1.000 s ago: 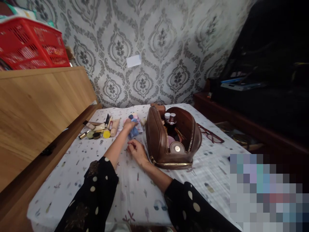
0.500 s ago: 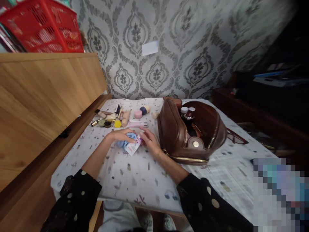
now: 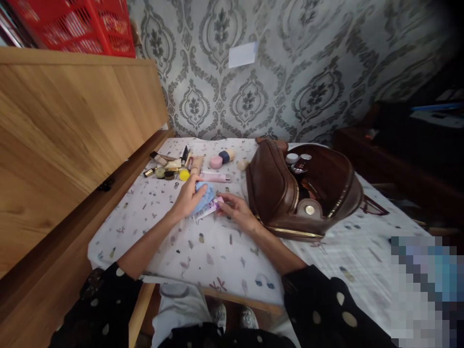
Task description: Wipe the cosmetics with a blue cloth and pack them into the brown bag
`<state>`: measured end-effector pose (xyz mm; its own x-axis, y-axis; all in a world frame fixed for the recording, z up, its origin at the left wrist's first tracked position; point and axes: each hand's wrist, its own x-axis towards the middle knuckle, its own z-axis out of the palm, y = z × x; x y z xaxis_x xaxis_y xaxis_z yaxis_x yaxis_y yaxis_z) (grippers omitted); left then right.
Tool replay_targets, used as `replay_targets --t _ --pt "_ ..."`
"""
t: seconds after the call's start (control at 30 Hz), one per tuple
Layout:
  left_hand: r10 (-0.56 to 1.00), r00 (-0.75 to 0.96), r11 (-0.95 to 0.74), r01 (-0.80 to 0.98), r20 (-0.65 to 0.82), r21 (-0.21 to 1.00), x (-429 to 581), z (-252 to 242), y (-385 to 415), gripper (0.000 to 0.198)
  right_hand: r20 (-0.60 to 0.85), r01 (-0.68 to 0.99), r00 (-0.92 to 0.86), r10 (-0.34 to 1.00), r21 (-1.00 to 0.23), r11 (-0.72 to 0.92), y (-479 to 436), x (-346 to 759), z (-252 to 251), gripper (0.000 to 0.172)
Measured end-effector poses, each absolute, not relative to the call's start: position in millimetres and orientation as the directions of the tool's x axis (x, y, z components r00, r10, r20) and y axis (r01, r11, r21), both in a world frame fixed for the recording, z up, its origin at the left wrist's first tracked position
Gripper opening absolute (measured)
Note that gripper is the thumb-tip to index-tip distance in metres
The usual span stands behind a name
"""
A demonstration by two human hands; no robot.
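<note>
My left hand (image 3: pixel 188 196) is closed around a soft blue puff (image 3: pixel 203 195) in the middle of the table. My right hand (image 3: pixel 234 210) pinches the end of a small white and pink packet (image 3: pixel 208 209) that lies against the blue puff. Both hands sit just left of an open brown leather bag (image 3: pixel 286 193) holding dark bottles with silver caps (image 3: pixel 299 162).
Several small cosmetics lie in a row at the table's far left (image 3: pixel 174 169), with a pink tube (image 3: pixel 214 177), a pink jar (image 3: pixel 215 162) and a blue-beige jar (image 3: pixel 226 155) behind my hands. A wooden panel (image 3: pixel 72 125) stands on the left; a red basket (image 3: pixel 90 29) sits above it. Glasses (image 3: pixel 373 207) lie right of the bag.
My left hand brought the blue puff back from the far cosmetics toward me. My right hand came up and took hold of the white-pink packet. The camera shifted left and down.
</note>
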<state>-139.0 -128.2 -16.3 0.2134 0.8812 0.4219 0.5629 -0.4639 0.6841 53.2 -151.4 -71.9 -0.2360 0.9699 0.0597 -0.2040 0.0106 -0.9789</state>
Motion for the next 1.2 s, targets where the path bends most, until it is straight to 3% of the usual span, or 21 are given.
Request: replay_targets --t 0.17,0.37,0.53,0.77,1.03,1.2 --pt "0.753 0.457 -0.657 0.490 0.474 0.573 -114.4 -24.5 -156.6 0.006 0.099 -0.172 -0.239 0.966 -0.983 0.058 -152.9 55.3 -69.8 0.043" --pt "0.795 0.493 -0.606 0.655 0.353 0.450 -160.4 -41.3 -159.3 0.015 0.071 -0.178 -0.204 0.976 -0.983 0.034 -150.9 52.8 -73.0 0.046" --pt "0.827 0.471 -0.561 0.674 0.306 0.480 -187.9 -40.8 -161.2 0.012 0.069 -0.165 -0.233 0.970 -0.986 0.031 -151.6 52.3 -72.0 0.046" --pt "0.785 0.354 -0.613 0.564 0.508 0.553 -148.2 -25.1 -177.0 0.013 0.071 -0.168 -0.268 0.961 -0.985 0.025 -154.9 54.9 -68.6 0.051" --pt "0.653 0.600 -0.747 0.611 0.462 0.262 -146.5 -44.1 -186.6 0.029 0.113 -0.141 -0.267 0.957 -0.987 0.078 -155.1 52.2 -68.8 0.054" --pt "0.711 0.572 -0.689 0.683 0.410 0.243 -181.1 -53.7 -192.5 0.028 0.098 -0.142 -0.255 0.962 -0.988 0.064 -155.8 51.8 -66.9 0.051"
